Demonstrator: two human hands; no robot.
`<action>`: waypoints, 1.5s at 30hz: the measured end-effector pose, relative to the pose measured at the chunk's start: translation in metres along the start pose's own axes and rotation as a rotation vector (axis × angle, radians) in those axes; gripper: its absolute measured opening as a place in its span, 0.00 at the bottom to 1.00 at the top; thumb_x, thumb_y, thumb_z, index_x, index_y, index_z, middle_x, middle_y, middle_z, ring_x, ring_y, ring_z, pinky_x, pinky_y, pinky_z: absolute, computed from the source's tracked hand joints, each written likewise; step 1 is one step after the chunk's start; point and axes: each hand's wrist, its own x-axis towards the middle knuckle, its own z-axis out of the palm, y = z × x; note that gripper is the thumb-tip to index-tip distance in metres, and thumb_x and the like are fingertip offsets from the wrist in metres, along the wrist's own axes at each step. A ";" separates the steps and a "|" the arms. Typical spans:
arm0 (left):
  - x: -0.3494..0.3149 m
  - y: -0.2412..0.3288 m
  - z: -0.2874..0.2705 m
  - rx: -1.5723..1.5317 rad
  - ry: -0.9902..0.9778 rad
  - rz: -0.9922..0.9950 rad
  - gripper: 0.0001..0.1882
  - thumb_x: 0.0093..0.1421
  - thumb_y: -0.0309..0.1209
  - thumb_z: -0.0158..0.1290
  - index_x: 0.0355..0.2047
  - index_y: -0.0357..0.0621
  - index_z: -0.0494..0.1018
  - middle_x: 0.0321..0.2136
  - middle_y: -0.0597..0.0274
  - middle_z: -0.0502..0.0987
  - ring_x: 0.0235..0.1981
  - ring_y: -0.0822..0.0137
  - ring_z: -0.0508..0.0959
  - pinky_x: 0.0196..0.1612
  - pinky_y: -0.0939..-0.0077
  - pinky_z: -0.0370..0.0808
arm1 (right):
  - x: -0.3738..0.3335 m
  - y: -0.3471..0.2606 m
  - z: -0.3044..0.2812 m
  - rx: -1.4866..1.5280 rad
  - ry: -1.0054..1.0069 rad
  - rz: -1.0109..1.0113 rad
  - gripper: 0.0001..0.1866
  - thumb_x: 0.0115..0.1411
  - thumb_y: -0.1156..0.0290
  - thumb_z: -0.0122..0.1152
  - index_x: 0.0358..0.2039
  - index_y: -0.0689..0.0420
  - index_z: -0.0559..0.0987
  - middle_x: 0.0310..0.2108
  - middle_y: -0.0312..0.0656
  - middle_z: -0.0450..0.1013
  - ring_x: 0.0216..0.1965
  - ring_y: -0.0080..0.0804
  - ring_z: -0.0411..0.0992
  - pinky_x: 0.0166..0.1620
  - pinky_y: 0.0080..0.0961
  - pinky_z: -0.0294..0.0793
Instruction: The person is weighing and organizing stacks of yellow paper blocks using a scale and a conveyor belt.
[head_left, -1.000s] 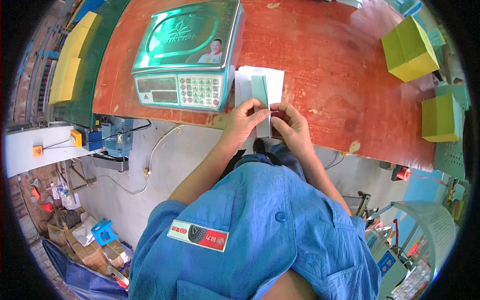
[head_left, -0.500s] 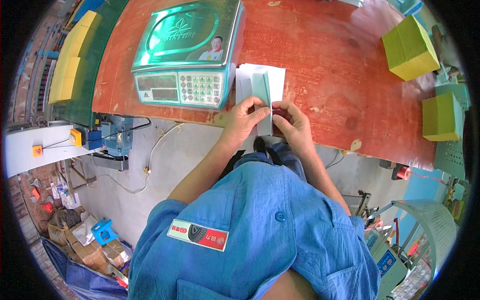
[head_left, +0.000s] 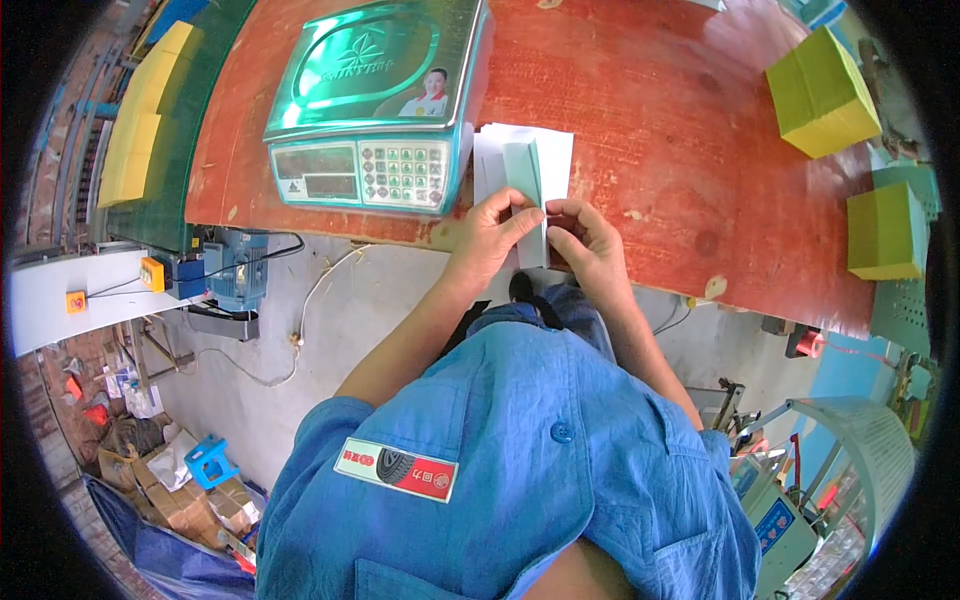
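My left hand (head_left: 488,236) pinches a narrow pale green strip of folded or stacked paper (head_left: 521,166), its thumb lying across the front. The strip stands long-ways away from me at the front edge of the table. At its right edge my right hand (head_left: 594,246) is closed, with curled thumb and forefinger tips against the paper. Exactly what lies between those fingertips is too small to make out. White sheets (head_left: 557,155) lie flat on the table under and behind the strip.
A scale (head_left: 400,178) with a shiny top plate stands left of the sheets on the red table (head_left: 640,120). Yellow-green paper blocks (head_left: 822,92) sit at the right, and yellow blocks (head_left: 135,150) line the far left. A motor (head_left: 238,270) is below the table.
Very little differs. My right fingertips have shifted slightly along the strip's right edge, while my left hand keeps its pinch on the paper.
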 end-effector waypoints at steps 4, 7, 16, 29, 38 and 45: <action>0.000 -0.001 -0.001 0.020 0.000 -0.001 0.08 0.63 0.34 0.59 0.35 0.44 0.75 0.28 0.74 0.71 0.30 0.82 0.66 0.33 0.85 0.65 | 0.001 0.004 -0.002 -0.021 -0.006 -0.020 0.15 0.62 0.77 0.56 0.50 0.62 0.73 0.38 0.39 0.75 0.33 0.20 0.73 0.34 0.20 0.77; 0.000 0.001 0.000 -0.001 0.010 -0.005 0.08 0.63 0.34 0.58 0.34 0.43 0.75 0.27 0.74 0.71 0.29 0.82 0.66 0.32 0.85 0.65 | 0.002 0.003 -0.002 -0.020 0.007 -0.020 0.15 0.61 0.77 0.56 0.50 0.62 0.73 0.37 0.39 0.75 0.33 0.19 0.73 0.34 0.20 0.77; -0.014 0.010 -0.003 0.249 0.150 0.023 0.05 0.63 0.29 0.55 0.33 0.40 0.74 0.26 0.74 0.71 0.28 0.83 0.67 0.30 0.84 0.65 | 0.007 0.009 -0.017 -0.343 0.350 -0.505 0.14 0.61 0.80 0.54 0.48 0.63 0.75 0.41 0.42 0.75 0.43 0.28 0.74 0.48 0.27 0.75; -0.041 0.065 0.014 0.576 0.121 0.587 0.07 0.55 0.20 0.55 0.33 0.42 0.76 0.32 0.56 0.78 0.34 0.60 0.78 0.35 0.70 0.72 | -0.021 -0.043 0.029 0.113 -0.046 -0.108 0.19 0.66 0.66 0.55 0.54 0.63 0.71 0.43 0.39 0.74 0.42 0.22 0.71 0.42 0.22 0.73; -0.015 0.083 0.041 0.090 0.057 0.335 0.40 0.60 0.16 0.43 0.71 0.41 0.39 0.45 0.53 0.77 0.39 0.74 0.76 0.41 0.81 0.71 | -0.010 -0.046 -0.046 0.043 0.335 -0.307 0.08 0.63 0.72 0.57 0.32 0.64 0.79 0.24 0.32 0.73 0.27 0.15 0.67 0.29 0.19 0.68; 0.030 0.086 0.092 0.743 -0.146 0.434 0.31 0.58 0.19 0.49 0.63 0.39 0.59 0.34 0.48 0.78 0.28 0.65 0.78 0.31 0.76 0.72 | -0.026 -0.052 -0.161 -0.503 0.675 -0.227 0.08 0.61 0.69 0.59 0.33 0.62 0.77 0.23 0.45 0.74 0.25 0.28 0.72 0.31 0.28 0.73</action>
